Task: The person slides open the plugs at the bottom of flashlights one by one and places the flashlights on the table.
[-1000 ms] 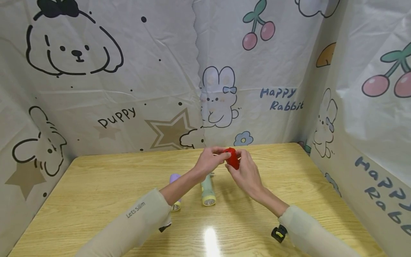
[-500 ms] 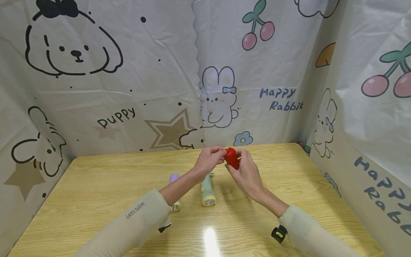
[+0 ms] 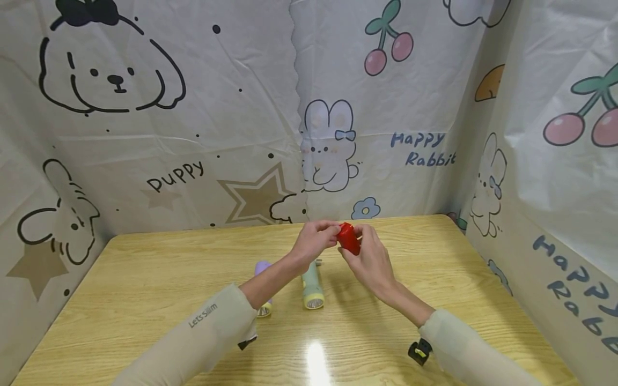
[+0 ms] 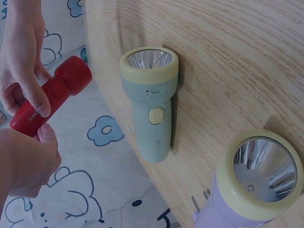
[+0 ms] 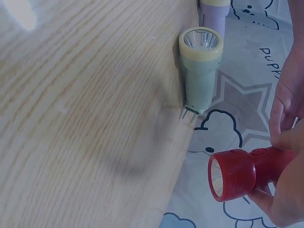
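Note:
Up off the table, my right hand (image 3: 372, 260) holds a small red flashlight (image 3: 348, 239) by its body. My left hand (image 3: 313, 244) pinches its tail end. In the left wrist view the red flashlight (image 4: 59, 92) shows a round button on its side, and its wider head points away from my left fingers. Its lens shows at the left end of the red flashlight (image 5: 235, 175) in the right wrist view. Below my hands, a mint-green flashlight (image 3: 313, 287) with a cream head lies on the table. A purple flashlight (image 3: 263, 267) beside it is partly hidden by my left forearm.
The light wooden table (image 3: 193, 268) meets printed cloth walls (image 3: 241, 107) at the back and sides. Metal plug prongs (image 5: 190, 114) stick out from the green flashlight's tail. A black strapped device (image 3: 420, 351) sits at my right sleeve.
My left thumb has drawn back from across the red flashlight to its edge, leaving more of it visible. Both arms and the two flashlights on the table stay where they were.

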{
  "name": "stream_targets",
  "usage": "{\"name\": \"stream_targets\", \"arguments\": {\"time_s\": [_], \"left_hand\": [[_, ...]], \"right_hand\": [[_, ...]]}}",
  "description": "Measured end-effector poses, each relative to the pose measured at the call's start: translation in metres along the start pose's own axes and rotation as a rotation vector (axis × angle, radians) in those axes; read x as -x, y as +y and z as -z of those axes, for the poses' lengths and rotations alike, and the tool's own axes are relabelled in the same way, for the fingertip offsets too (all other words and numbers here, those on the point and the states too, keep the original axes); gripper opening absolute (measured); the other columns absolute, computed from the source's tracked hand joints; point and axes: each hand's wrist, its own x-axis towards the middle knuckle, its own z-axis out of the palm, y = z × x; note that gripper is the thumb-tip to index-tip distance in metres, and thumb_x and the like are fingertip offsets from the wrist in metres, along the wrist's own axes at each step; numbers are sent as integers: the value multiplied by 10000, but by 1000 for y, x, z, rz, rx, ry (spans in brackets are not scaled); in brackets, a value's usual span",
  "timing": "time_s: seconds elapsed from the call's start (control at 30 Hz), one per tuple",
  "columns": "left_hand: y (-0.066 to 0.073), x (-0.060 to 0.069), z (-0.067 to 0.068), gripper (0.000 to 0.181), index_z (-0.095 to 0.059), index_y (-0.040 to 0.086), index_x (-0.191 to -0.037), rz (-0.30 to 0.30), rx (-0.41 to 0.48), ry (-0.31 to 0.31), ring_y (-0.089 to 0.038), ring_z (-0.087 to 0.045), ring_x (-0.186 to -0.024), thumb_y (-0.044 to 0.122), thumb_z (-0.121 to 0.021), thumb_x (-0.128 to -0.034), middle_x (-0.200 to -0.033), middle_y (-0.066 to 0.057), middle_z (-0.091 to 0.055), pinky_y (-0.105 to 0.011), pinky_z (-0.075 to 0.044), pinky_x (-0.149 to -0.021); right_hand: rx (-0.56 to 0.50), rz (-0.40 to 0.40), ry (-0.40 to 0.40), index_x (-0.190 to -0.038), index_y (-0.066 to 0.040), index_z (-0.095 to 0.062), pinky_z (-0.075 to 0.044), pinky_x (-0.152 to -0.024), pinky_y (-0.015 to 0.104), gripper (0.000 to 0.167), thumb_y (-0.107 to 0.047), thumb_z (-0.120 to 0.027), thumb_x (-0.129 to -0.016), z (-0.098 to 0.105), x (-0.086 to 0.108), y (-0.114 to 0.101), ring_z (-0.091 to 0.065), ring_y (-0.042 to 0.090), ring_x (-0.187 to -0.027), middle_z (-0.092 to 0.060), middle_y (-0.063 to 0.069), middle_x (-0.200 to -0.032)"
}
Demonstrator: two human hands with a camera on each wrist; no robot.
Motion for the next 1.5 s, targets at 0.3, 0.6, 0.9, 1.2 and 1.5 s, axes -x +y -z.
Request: {"name": "stream_targets", "arguments": {"time_s": [0.3,0.6,0.9,1.2,1.5], "left_hand": [[0,1,0,296,-656,-53,-1217,-3,12,5,-298,-669,-1027,151,-579,-1017,-1215,-184,-625,-354,-538,-926],[-1,0,1,292,-659,-57,-1204,-20,6,3,-311,-675,-1021,154,-590,-1014,-1187,-179,-615,-355,-542,-916],[-1,1,1,272,-677,-41,-1181,-27,-6,8,-281,-683,-961,152,-617,-998,-1059,-142,-602,-346,-553,-896],[2,3,2,259,-691,-46,-1148,-40,-10,18,-295,-685,-950,152,-637,-989,-1031,-148,-597,-365,-550,-904],[0,4,1,232,-698,-35,-1145,-50,-11,6,-260,-662,-950,124,-639,-987,-1038,-131,-602,-353,-554,-896]], "right_hand": [[-2,-3,4,-1174,-5,-515,-593,-747,393,445,-75,-803,-841,1,-1,-1,-623,271,-905,-597,149,-1095],[-11,-9,25,-1154,-5,-518,-590,-739,399,434,-77,-804,-835,-1,0,-1,-621,278,-895,-602,151,-1074],[-25,-3,44,-1130,-13,-513,-588,-728,411,428,-71,-808,-827,-2,1,-1,-618,279,-890,-602,142,-1053],[-55,4,50,-1137,-32,-499,-586,-736,422,430,-74,-802,-835,-2,0,-1,-605,288,-913,-594,133,-1058],[-64,1,46,-1149,-32,-495,-588,-746,434,439,-60,-802,-836,-2,2,-2,-601,296,-928,-595,138,-1077]]}}
